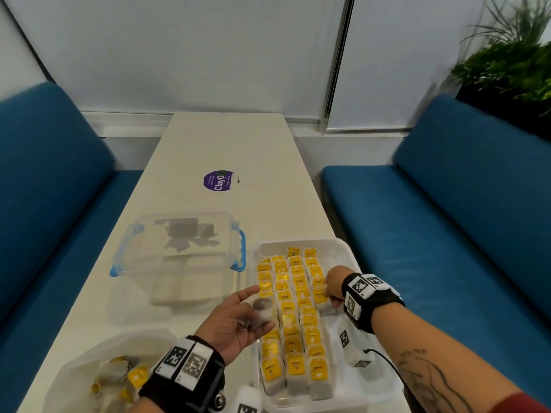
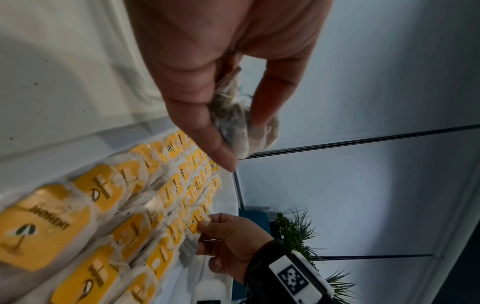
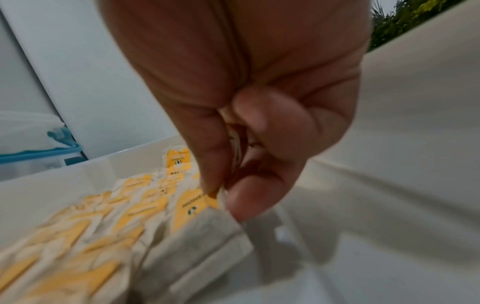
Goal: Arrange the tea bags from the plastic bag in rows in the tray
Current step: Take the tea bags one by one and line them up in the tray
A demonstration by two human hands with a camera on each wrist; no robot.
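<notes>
A white tray [image 1: 349, 249] on the table holds three long rows of tea bags [image 1: 293, 329] with yellow tags. My left hand [image 1: 238, 320] hovers over the tray's left edge and pinches a grey tea bag [image 1: 264, 312] between thumb and fingers; the wrist view shows this tea bag [image 2: 242, 133] bunched in the left hand [image 2: 233, 131]. My right hand [image 1: 328, 295] is at the right row and pinches the top of a tea bag [image 3: 205, 232] lying in the tray, thumb and forefinger of the right hand [image 3: 223, 195] closed on it. The plastic bag [image 1: 89, 365] with more tea bags lies at the lower left.
A clear plastic box [image 1: 179, 248] with blue clips stands left of the tray. A purple round sticker [image 1: 219, 180] is on the white table further back. Blue benches [image 1: 447, 219] flank the table, and a plant [image 1: 507, 64] stands at the far right.
</notes>
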